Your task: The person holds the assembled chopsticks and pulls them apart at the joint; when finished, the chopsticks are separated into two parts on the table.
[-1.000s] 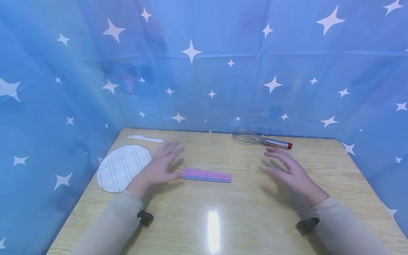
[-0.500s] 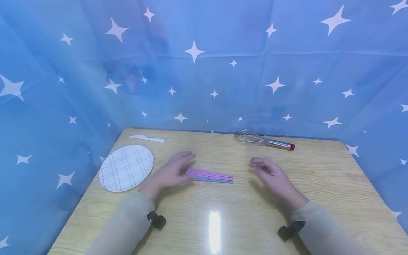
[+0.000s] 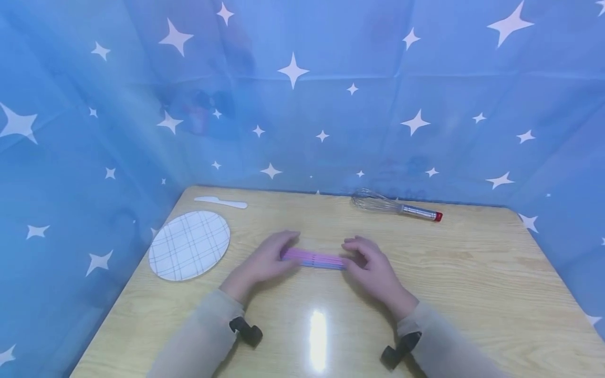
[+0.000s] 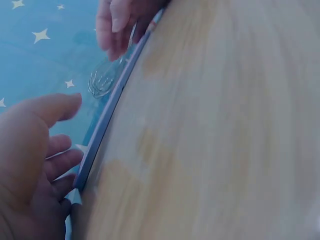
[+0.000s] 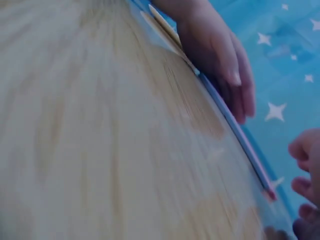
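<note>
Nearest, on the person's side of the chopsticks, two pale sleeves enter: the left sleeve (image 3: 200, 331) to the left of the bundle, the right sleeve (image 3: 444, 338) to its right. Each carries a black wrist device: left device (image 3: 248, 333), right device (image 3: 400, 350). A bright reflection (image 3: 317, 341) lies on the surface (image 3: 482, 278) between the sleeves, on the near side of the chopsticks.

The left hand (image 3: 264, 261) is at the left end of the chopsticks. Its grip is partly spread: thumb on the near side, fingers on the far side, a gap between them, nothing clasped. The right hand (image 3: 375, 270) is at the right end, its grip likewise spread, thumb and fingers apart, nothing clasped. Actual contact with either end cannot be determined.

The chopsticks (image 3: 314, 259) lie crosswise on the surface between the two hands, pink sticks on the far side and blue on the near side.

Left of the chopsticks is a white plate (image 3: 189, 245) with crossing lines. Farther away, also to their left, is a white knife (image 3: 220, 202); beyond them, to the right, is a whisk (image 3: 397, 206) with a red handle end. Farthest beyond the chopsticks hangs a blue curtain (image 3: 307, 110) with white stars.
</note>
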Action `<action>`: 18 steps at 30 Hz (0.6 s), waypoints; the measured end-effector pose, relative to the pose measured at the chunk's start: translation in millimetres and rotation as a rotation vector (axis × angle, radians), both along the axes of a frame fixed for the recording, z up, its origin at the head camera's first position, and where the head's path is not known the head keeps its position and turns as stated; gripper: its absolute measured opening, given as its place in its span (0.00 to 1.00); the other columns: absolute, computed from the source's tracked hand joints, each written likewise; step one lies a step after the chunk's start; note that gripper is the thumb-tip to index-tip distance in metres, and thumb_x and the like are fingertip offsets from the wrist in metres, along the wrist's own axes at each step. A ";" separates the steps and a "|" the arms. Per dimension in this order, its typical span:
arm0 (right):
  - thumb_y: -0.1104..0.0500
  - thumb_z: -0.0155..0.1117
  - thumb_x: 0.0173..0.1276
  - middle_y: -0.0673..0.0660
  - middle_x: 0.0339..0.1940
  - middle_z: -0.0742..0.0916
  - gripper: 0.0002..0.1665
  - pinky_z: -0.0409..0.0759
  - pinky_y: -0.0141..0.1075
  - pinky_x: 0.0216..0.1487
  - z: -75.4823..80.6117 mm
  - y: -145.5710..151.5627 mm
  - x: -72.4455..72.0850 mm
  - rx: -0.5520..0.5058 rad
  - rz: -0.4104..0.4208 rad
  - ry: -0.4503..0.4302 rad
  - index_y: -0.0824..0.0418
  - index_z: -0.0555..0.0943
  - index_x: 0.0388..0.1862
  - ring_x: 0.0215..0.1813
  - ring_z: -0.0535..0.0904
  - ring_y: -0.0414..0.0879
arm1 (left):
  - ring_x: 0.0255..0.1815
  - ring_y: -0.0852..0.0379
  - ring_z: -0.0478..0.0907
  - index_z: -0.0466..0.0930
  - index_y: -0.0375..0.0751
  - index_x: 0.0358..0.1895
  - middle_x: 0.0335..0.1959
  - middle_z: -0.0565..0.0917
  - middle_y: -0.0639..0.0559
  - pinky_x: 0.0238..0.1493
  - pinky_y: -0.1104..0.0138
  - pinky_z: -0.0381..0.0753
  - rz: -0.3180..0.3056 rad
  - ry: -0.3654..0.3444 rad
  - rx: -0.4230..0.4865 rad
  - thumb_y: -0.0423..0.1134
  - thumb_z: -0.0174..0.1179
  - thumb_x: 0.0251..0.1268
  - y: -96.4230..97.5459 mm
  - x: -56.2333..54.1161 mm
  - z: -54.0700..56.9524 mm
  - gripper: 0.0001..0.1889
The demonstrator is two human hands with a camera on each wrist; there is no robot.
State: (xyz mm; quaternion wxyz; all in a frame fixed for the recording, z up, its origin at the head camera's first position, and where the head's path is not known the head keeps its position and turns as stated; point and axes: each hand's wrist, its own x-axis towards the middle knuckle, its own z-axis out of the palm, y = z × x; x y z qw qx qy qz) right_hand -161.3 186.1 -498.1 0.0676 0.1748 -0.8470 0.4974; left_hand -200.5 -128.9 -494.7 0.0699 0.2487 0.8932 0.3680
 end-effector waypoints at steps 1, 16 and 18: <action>0.65 0.75 0.70 0.64 0.70 0.82 0.23 0.64 0.61 0.77 0.6 -4.6 1.0 -0.013 -0.008 0.001 0.63 0.84 0.63 0.78 0.68 0.66 | 0.83 0.42 0.60 0.65 0.42 0.82 0.80 0.70 0.43 0.82 0.49 0.54 0.008 0.001 -0.002 0.52 0.68 0.71 1.6 0.3 -1.2 0.41; 0.68 0.72 0.64 0.67 0.78 0.75 0.40 0.57 0.65 0.79 -0.5 -59.2 1.8 0.005 0.006 -0.032 0.64 0.72 0.76 0.82 0.62 0.68 | 0.83 0.42 0.60 0.70 0.42 0.79 0.79 0.72 0.43 0.82 0.47 0.54 0.099 0.076 -0.035 0.50 0.54 0.83 18.1 5.4 -5.3 0.29; 0.68 0.73 0.62 0.67 0.77 0.75 0.39 0.55 0.66 0.79 -1.4 -63.0 0.3 0.017 -0.002 -0.018 0.64 0.74 0.73 0.83 0.59 0.69 | 0.83 0.43 0.60 0.71 0.44 0.78 0.79 0.72 0.44 0.82 0.48 0.54 0.094 0.084 -0.057 0.51 0.54 0.83 17.6 5.8 -5.1 0.28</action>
